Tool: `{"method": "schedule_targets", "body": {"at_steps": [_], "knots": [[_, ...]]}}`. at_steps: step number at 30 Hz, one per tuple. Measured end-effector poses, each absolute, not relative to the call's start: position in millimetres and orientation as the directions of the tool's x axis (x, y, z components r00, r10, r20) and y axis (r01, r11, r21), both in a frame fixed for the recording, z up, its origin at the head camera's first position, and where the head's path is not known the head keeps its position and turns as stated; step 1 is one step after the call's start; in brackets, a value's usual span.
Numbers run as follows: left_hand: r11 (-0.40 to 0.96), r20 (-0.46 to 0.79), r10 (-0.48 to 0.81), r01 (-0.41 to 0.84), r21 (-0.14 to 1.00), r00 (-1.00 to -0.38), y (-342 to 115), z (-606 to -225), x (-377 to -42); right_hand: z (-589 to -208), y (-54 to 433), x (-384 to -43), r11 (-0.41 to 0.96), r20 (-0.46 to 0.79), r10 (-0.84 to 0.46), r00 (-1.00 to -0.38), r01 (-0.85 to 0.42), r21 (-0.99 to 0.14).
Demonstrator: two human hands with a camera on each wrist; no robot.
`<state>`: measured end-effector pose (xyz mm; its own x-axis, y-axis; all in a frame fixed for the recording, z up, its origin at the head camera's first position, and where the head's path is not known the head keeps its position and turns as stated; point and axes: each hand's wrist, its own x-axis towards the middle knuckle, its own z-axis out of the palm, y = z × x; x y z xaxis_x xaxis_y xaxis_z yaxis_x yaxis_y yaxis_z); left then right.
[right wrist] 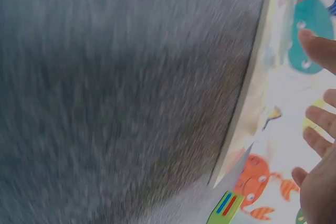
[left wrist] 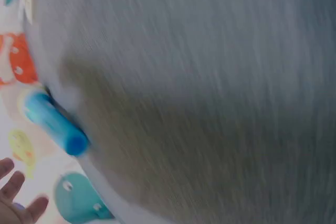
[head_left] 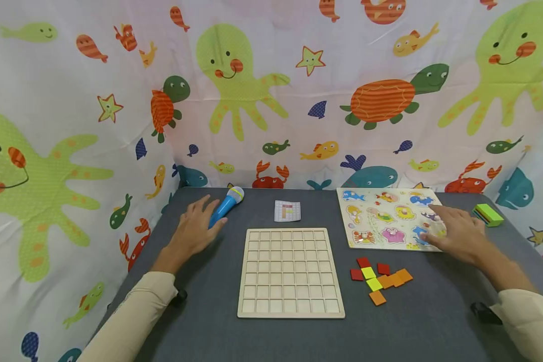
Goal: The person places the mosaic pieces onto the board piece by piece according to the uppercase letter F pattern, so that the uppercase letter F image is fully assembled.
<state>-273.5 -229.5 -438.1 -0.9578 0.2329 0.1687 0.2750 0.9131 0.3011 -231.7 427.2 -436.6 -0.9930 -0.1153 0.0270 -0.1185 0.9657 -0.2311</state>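
Note:
My left hand (head_left: 193,227) hovers beside a blue toy microphone (head_left: 226,205) with a yellow and grey head, its fingers spread and holding nothing. In the left wrist view the microphone (left wrist: 55,124) lies apart from the fingertips (left wrist: 38,207). My right hand (head_left: 460,235) is over the right side of a wooden peg puzzle (head_left: 374,229) with sea animal pieces, fingers loosely extended. The right wrist view shows these fingers (right wrist: 321,119) above the board's edge (right wrist: 241,103), with nothing in them.
Between the hands lies a wooden grid board (head_left: 290,273), with a small printed pattern card (head_left: 287,211) behind it. Several red, yellow and orange square tiles (head_left: 377,284) are on the grey table (head_left: 298,342). A green block (head_left: 487,215) stands at the far right. A sea-animal curtain (head_left: 271,100) hangs behind.

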Motion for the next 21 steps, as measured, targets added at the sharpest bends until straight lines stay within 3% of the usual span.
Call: {"method": "schedule_targets", "body": {"at_steps": [9, 21], "knots": [[0.679, 0.107, 0.205, 0.220, 0.700, -0.973, -200, -439, -249, -435, 396, -214, 0.884, 0.004, -0.191, -0.982, -0.174, -0.434], [0.535, -0.007, 0.158, 0.079, 0.841, -0.987, -173, -451, -220, -441, 359, -192, 0.791, 0.063, -0.306, -0.950, -0.290, -0.539]]}}
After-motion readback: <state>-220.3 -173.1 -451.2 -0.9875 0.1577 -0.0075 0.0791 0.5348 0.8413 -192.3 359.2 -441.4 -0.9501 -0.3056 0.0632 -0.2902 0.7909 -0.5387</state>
